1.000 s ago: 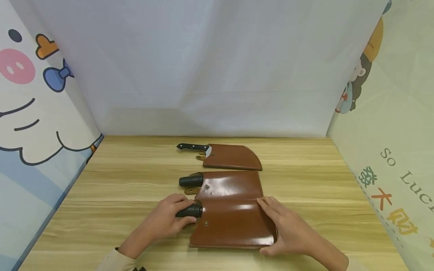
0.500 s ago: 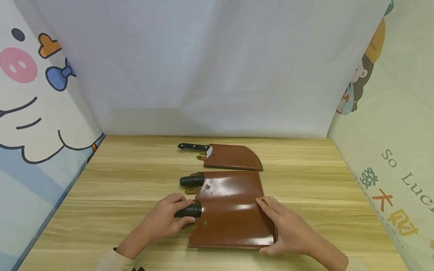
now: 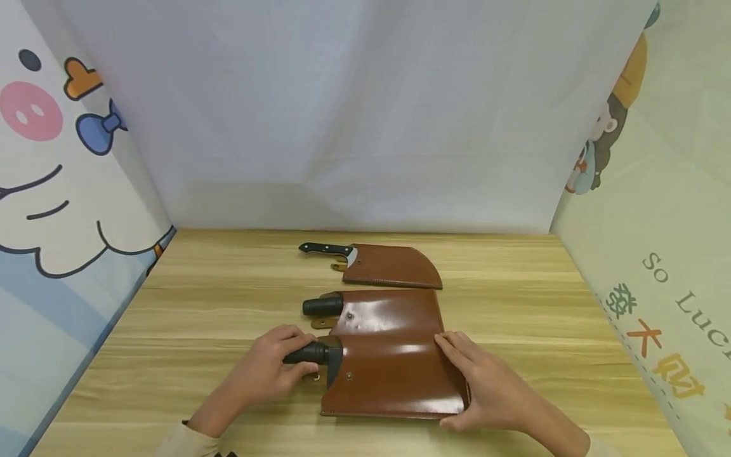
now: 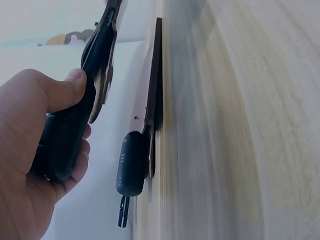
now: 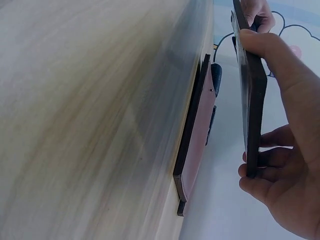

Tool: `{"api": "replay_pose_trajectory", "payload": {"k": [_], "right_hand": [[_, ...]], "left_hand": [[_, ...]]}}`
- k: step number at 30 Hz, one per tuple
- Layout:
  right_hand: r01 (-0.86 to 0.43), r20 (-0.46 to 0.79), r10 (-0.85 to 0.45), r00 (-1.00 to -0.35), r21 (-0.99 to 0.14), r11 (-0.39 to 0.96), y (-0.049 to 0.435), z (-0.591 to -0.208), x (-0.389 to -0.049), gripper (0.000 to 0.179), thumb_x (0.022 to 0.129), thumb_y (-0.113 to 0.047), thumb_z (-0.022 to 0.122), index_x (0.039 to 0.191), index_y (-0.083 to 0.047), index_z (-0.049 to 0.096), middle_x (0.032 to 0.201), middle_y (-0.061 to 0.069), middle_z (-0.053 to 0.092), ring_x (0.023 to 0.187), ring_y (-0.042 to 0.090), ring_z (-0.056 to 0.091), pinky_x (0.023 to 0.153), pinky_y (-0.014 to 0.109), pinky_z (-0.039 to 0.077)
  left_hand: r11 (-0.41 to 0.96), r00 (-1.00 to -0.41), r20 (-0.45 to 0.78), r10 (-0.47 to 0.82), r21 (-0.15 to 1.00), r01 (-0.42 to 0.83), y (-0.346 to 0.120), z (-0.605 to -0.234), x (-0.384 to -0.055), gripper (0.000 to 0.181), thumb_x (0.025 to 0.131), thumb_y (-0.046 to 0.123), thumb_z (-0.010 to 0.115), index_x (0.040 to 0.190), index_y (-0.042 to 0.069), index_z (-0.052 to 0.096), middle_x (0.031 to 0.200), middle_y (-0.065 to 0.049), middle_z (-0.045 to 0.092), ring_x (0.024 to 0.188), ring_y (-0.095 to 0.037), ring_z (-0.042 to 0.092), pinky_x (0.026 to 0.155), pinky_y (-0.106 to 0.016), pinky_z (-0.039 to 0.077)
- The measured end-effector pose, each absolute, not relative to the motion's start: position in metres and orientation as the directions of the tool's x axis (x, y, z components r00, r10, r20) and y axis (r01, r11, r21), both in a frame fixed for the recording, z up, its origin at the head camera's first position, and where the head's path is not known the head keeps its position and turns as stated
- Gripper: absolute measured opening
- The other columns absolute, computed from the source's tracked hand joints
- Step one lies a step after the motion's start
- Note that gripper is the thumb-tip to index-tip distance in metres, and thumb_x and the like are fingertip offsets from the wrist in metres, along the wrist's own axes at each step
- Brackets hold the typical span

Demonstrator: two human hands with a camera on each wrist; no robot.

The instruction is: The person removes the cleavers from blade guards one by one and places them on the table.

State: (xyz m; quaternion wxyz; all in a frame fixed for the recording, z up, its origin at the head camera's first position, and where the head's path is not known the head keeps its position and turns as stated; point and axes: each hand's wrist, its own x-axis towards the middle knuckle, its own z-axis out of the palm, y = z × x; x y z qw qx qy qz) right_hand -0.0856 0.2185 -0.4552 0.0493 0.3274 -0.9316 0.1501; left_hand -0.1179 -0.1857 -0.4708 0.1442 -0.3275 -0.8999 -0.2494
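My left hand (image 3: 273, 363) grips the black handle of a cleaver (image 3: 307, 353). A dark strip of its blade shows at the mouth of a brown leather sheath (image 3: 394, 377); the rest is hidden inside. My right hand (image 3: 485, 384) holds the sheath by its right end, thumb at the lower corner and fingers at the upper one. Seen from the right wrist, the sheath (image 5: 254, 95) is raised off the table, between thumb and fingers. In the left wrist view the handle (image 4: 67, 135) lies in my curled fingers, under the thumb.
Just behind lies a second sheathed cleaver (image 3: 388, 311) with a black handle, its lower part covered by the held sheath. Farther back rests a third sheathed knife (image 3: 391, 264) with a riveted handle. Cloth hangs behind and at both sides of the wooden table (image 3: 514, 285).
My left hand has moved left with the handle, and a strip of blade has come into view at the sheath's mouth. The right hand has stayed nearly in place.
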Motion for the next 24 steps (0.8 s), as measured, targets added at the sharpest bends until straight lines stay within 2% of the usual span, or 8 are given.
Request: {"api": "replay_pose_trajectory", "payload": {"k": [7, 14, 24], "right_hand": [[-0.629, 0.203, -0.596, -0.777, -0.240, 0.739, 0.221, -0.455, -0.086, 0.122, 0.057, -0.058, 0.092, 0.153, 0.001, 0.043, 0.152, 0.020, 0.049, 0.137, 0.040, 0.050, 0.103, 0.052, 0.050], [-0.628, 0.211, -0.592, -0.778, -0.230, 0.743, 0.226, -0.455, -0.088, 0.122, 0.056, -0.058, 0.092, 0.151, 0.002, 0.044, 0.151, 0.017, 0.049, 0.137, 0.039, 0.051, 0.102, 0.052, 0.050], [-0.629, 0.229, -0.587, -0.776, -0.232, 0.742, 0.233, -0.455, -0.090, 0.121, 0.056, -0.058, 0.093, 0.150, 0.002, 0.046, 0.150, 0.016, 0.050, 0.135, 0.039, 0.053, 0.101, 0.052, 0.051]], "left_hand": [[0.680, -0.757, 0.404, 0.514, 0.346, 0.646, -0.187, -0.469, -0.118, 0.041, 0.080, 0.031, 0.089, 0.113, 0.009, 0.078, 0.106, -0.001, 0.075, 0.096, -0.018, 0.071, 0.080, -0.037, 0.059], [0.670, -0.765, 0.414, 0.494, 0.379, 0.638, -0.192, -0.467, -0.117, 0.039, 0.078, 0.025, 0.090, 0.110, 0.007, 0.078, 0.104, -0.003, 0.078, 0.094, -0.020, 0.074, 0.080, -0.039, 0.060], [0.677, -0.804, 0.377, 0.459, 0.437, 0.592, -0.198, -0.467, -0.118, 0.039, 0.080, 0.031, 0.088, 0.112, 0.010, 0.079, 0.107, -0.001, 0.077, 0.099, -0.021, 0.073, 0.083, -0.040, 0.059]]}}
